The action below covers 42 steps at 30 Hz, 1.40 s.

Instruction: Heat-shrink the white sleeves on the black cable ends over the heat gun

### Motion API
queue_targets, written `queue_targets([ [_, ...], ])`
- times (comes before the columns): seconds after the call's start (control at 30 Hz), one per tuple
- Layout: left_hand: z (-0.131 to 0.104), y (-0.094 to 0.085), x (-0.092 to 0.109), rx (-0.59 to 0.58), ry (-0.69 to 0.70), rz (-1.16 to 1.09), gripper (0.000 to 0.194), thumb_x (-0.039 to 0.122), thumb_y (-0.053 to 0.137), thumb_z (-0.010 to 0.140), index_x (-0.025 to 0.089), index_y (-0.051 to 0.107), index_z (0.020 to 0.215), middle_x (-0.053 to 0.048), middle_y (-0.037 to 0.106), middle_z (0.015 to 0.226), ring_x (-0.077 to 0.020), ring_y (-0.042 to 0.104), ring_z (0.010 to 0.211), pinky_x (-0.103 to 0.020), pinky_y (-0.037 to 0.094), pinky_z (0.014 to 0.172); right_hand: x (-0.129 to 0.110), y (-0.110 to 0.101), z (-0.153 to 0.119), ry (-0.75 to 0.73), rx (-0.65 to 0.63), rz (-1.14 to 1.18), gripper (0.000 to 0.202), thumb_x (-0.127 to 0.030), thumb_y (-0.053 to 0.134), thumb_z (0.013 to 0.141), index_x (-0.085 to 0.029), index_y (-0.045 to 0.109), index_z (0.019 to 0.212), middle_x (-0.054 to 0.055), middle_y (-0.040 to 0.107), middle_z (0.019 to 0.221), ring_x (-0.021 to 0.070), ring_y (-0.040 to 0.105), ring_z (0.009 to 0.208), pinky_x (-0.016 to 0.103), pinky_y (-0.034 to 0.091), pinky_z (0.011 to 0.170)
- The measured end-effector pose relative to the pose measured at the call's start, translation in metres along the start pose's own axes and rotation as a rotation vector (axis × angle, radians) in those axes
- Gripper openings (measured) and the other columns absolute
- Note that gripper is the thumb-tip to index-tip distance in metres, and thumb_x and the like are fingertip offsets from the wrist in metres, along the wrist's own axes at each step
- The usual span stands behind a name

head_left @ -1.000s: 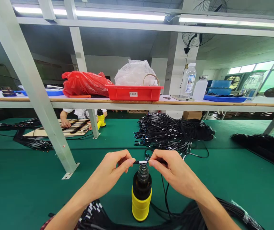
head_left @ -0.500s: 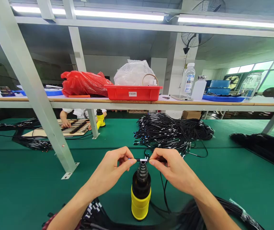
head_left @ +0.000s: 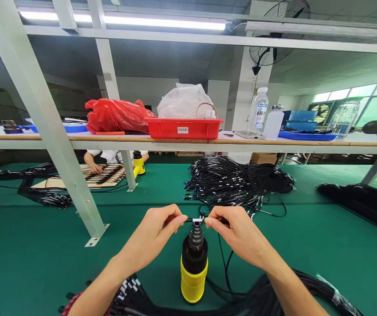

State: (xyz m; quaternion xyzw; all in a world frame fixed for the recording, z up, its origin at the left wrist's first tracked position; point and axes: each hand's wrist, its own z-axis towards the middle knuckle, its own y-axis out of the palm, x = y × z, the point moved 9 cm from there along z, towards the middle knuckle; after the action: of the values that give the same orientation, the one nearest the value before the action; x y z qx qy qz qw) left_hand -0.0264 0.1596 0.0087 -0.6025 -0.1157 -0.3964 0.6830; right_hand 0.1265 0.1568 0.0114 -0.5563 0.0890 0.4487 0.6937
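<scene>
A black cable [head_left: 189, 220] with a short white sleeve [head_left: 197, 220] is stretched level between my two hands. My left hand [head_left: 160, 230] pinches its left end between thumb and fingertips. On the other side, my right hand [head_left: 235, 229] pinches the cable just right of the sleeve. Directly below the sleeve is the ringed nozzle of a yellow and black heat gun [head_left: 194, 278], which stands upright on the bench. Whether the nozzle touches the sleeve I cannot tell. A loose length of the cable hangs down below my right hand.
Black cables [head_left: 234, 180] lie piled behind my hands, and another bundle [head_left: 254, 298] crosses the front edge. More cables [head_left: 356, 204] lie at right. A post [head_left: 59, 145] stands at left under a shelf [head_left: 125, 142] with a red bin [head_left: 183, 128]. A co-worker's hand [head_left: 95, 168] works at a board.
My hands and the cable have barely moved; the sleeve stays over the nozzle. The right-hand ceiling tube now looks dark. The co-worker's hand shifted slightly.
</scene>
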Motion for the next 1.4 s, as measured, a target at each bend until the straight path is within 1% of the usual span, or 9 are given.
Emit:
queue_targets([
  [0.13, -0.003, -0.002, -0.002, 0.015, 0.002, 0.072, 0.047, 0.048, 0.033, 0.097, 0.02, 0.048, 0.063, 0.005, 0.049, 0.061, -0.0123, 0.041, 0.059, -0.025, 0.03, 0.058, -0.002, 0.004, -0.002, -0.004, -0.02, 0.006, 0.033, -0.028, 0.046, 0.097, -0.019, 0.059, 0.068, -0.005, 0.05, 0.058, 0.0101, 0.037, 0.053, 0.023, 0.026, 0.053],
  [0.23, -0.004, -0.001, -0.005, 0.015, -0.013, 0.013, 0.038, 0.046, 0.041, 0.095, 0.02, 0.052, 0.07, 0.004, 0.052, 0.066, -0.013, 0.044, 0.063, -0.025, 0.032, 0.059, -0.002, 0.005, -0.002, -0.021, -0.002, 0.04, 0.029, -0.025, 0.048, 0.095, -0.019, 0.054, 0.067, -0.006, 0.047, 0.058, 0.01, 0.036, 0.055, 0.023, 0.026, 0.053],
  [0.4, -0.004, -0.005, -0.004, 0.044, -0.002, -0.106, 0.021, 0.041, 0.049, 0.093, 0.022, 0.054, 0.086, 0.004, 0.054, 0.075, -0.0135, 0.048, 0.071, -0.023, 0.037, 0.064, -0.003, 0.008, 0.0, -0.035, -0.006, 0.121, 0.02, -0.02, 0.053, 0.091, -0.019, 0.055, 0.071, -0.004, 0.055, 0.064, 0.0107, 0.044, 0.06, 0.022, 0.03, 0.055],
  [0.57, -0.005, -0.001, -0.004, -0.019, -0.024, -0.017, 0.043, 0.048, 0.033, 0.098, 0.02, 0.054, 0.072, 0.005, 0.05, 0.063, -0.0122, 0.043, 0.059, -0.024, 0.031, 0.056, -0.006, 0.007, 0.0, -0.024, -0.011, 0.143, 0.021, -0.02, 0.054, 0.09, -0.019, 0.055, 0.069, -0.005, 0.054, 0.063, 0.0106, 0.043, 0.058, 0.022, 0.031, 0.054],
  [0.63, -0.005, 0.0, -0.004, -0.023, -0.023, 0.0, 0.046, 0.048, 0.033, 0.098, 0.019, 0.054, 0.069, 0.005, 0.049, 0.062, -0.0118, 0.042, 0.058, -0.024, 0.03, 0.056, -0.006, 0.007, -0.001, -0.027, -0.024, 0.123, 0.022, -0.023, 0.053, 0.092, -0.019, 0.058, 0.071, -0.005, 0.055, 0.064, 0.0108, 0.044, 0.059, 0.023, 0.032, 0.055],
  [0.83, -0.004, 0.0, -0.005, 0.003, -0.042, -0.062, 0.039, 0.047, 0.042, 0.094, 0.019, 0.055, 0.069, 0.005, 0.05, 0.061, -0.0119, 0.04, 0.058, -0.024, 0.03, 0.054, -0.004, 0.005, -0.003, -0.05, -0.043, 0.035, 0.029, -0.026, 0.047, 0.097, -0.019, 0.068, 0.079, -0.003, 0.063, 0.068, 0.0118, 0.049, 0.062, 0.024, 0.033, 0.059],
  [1.13, -0.003, -0.007, -0.002, 0.126, -0.002, -0.128, 0.015, 0.035, 0.056, 0.088, 0.021, 0.059, 0.083, 0.003, 0.058, 0.075, -0.0142, 0.05, 0.071, -0.024, 0.038, 0.064, 0.001, 0.0, -0.001, -0.014, 0.094, 0.078, 0.014, -0.019, 0.057, 0.088, -0.019, 0.064, 0.075, -0.002, 0.064, 0.069, 0.0132, 0.053, 0.062, 0.024, 0.034, 0.056],
  [1.2, -0.008, -0.007, -0.001, 0.132, -0.001, -0.147, 0.018, 0.037, 0.054, 0.089, 0.021, 0.058, 0.083, 0.003, 0.058, 0.076, -0.0145, 0.05, 0.071, -0.023, 0.039, 0.065, -0.002, -0.001, -0.006, 0.0, 0.099, 0.102, 0.016, -0.021, 0.057, 0.089, -0.019, 0.063, 0.074, -0.002, 0.063, 0.068, 0.0134, 0.053, 0.062, 0.024, 0.034, 0.055],
  [1.4, -0.038, -0.002, -0.004, 0.119, -0.072, -0.127, 0.05, 0.05, 0.033, 0.096, 0.019, 0.049, 0.06, 0.003, 0.046, 0.058, -0.0123, 0.042, 0.056, -0.024, 0.032, 0.054, -0.015, 0.019, -0.035, 0.031, -0.021, 0.142, 0.039, -0.036, 0.039, 0.099, -0.021, 0.06, 0.07, -0.003, 0.059, 0.066, 0.0128, 0.049, 0.061, 0.024, 0.035, 0.058],
])
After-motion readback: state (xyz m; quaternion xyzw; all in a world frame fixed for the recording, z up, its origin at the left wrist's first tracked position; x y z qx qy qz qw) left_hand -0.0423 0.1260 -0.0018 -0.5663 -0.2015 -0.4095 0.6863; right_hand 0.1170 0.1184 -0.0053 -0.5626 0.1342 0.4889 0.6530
